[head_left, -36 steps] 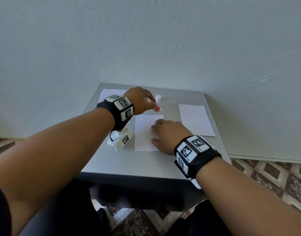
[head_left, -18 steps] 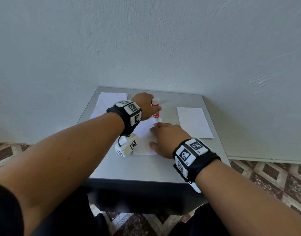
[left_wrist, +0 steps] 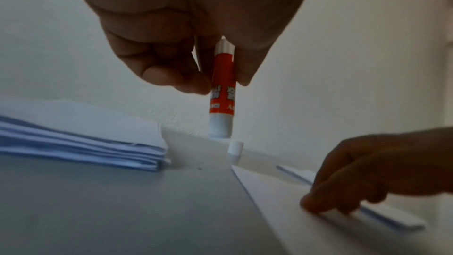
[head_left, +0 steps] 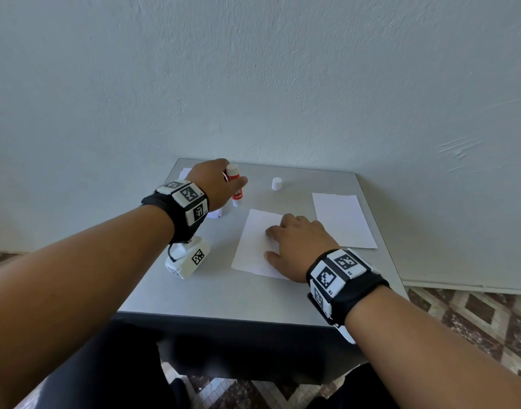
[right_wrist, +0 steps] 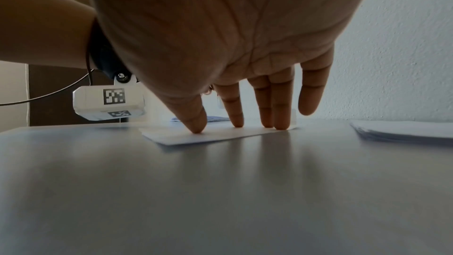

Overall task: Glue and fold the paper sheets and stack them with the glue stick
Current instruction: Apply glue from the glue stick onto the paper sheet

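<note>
I am holding the red and white plastic glue stick [head_left: 235, 184] upright in my left hand [head_left: 215, 184], thumb and fingers pinched round its upper barrel, its lower end standing on or just above the grey worktop [head_left: 224, 293] near the far left corner. Its small white cap [head_left: 276, 183] is sitting apart, toward the far edge. My right hand [head_left: 297, 246] is lying open, fingertips [right_wrist: 198, 129] pressing the white paper sheet [head_left: 253, 243] flat in the middle of the worktop. A stack of folded white sheets [left_wrist: 81, 143] is lying by the left edge, and a pile of unfolded white sheets [head_left: 343, 219] by the right edge.

The glue stick is looking light, rigid and smooth, so I am judging a mid-barrel pinch best; too high and it may tip. The paper is thin and limp, likely to slide and crease on this slick surface, so I am thinking it needs pinning with flat fingers and lifting by an edge or corner.
</note>
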